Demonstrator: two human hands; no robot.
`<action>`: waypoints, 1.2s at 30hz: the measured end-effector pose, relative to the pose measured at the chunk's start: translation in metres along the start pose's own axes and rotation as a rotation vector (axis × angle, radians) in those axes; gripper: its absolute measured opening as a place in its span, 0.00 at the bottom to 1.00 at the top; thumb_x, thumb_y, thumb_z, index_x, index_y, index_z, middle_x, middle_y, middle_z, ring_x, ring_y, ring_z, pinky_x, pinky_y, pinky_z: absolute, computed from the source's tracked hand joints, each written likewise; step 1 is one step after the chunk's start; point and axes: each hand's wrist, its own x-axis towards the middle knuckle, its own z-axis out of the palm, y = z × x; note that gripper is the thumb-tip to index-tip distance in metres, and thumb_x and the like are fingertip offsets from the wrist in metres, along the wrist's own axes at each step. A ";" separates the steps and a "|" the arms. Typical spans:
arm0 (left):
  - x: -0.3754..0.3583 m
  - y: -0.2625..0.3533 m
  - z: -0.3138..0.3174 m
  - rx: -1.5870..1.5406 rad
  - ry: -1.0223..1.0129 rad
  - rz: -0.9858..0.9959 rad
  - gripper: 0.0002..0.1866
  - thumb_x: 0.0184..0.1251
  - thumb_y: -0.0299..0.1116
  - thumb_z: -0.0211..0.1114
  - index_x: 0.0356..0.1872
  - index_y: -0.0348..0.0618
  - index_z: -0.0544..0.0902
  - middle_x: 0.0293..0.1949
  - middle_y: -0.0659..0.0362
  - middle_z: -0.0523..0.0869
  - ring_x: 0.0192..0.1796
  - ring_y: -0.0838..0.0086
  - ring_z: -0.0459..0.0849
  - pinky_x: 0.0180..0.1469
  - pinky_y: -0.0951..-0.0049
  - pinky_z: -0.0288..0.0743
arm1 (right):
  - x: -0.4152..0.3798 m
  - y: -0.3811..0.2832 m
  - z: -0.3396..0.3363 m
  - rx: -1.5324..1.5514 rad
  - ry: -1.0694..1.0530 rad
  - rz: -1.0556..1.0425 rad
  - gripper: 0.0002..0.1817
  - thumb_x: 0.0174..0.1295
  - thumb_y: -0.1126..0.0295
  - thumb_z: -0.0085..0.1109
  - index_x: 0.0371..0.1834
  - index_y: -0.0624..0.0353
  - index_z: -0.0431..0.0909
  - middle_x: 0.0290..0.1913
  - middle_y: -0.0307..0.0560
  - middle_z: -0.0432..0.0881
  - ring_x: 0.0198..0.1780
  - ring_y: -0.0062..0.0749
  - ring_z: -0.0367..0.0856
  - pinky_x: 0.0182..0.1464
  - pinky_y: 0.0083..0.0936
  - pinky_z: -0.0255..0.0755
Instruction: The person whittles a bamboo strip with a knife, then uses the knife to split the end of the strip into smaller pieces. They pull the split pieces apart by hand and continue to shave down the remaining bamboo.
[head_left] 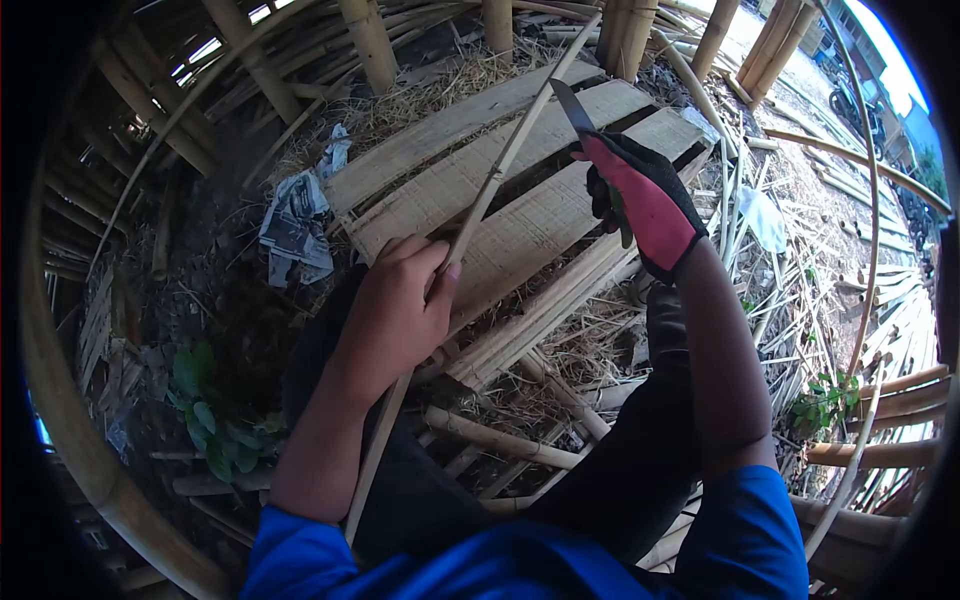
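My bare left hand is wrapped round a long, thin bamboo strip, which runs from beside my left leg up past the far side of the wooden pallet. In a pink and black glove, my right hand grips a knife. Its blade points up and to the left, with the tip right at the bamboo strip near its far end. Both hands are above the pallet's slats. The glove hides most of the knife's handle.
Crumpled newspaper lies left of the pallet. Bamboo posts stand behind it, and cut bamboo pieces lie on the ground in front. Curved bamboo poles frame the left side. A leafy plant grows at lower left. Shavings litter the right side.
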 end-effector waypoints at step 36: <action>0.003 -0.003 0.042 -0.271 0.101 -0.008 0.07 0.73 0.27 0.54 0.36 0.34 0.76 0.25 0.42 0.80 0.32 0.43 0.82 0.32 0.53 0.70 | 0.061 0.001 0.059 -0.974 0.196 0.051 0.36 0.72 0.43 0.31 0.42 0.60 0.86 0.45 0.62 0.85 0.51 0.58 0.82 0.57 0.47 0.72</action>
